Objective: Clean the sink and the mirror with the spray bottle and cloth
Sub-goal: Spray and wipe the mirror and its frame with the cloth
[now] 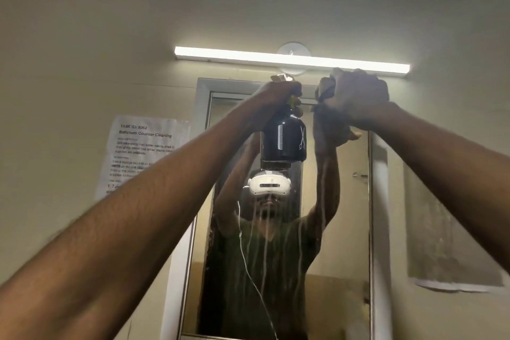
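Spraying the mirror (339, 229) was your step: at upper centre of the head view your left hand (284, 92) gripped the spray bottle (283, 138), your right hand (358, 96) clenched the cloth (327, 90). Runs streaked the glass; wiping downward likely came next. No sink showed.

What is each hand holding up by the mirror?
Left hand grips the dark spray bottle by its neck. Right hand clutches a bunched cloth.
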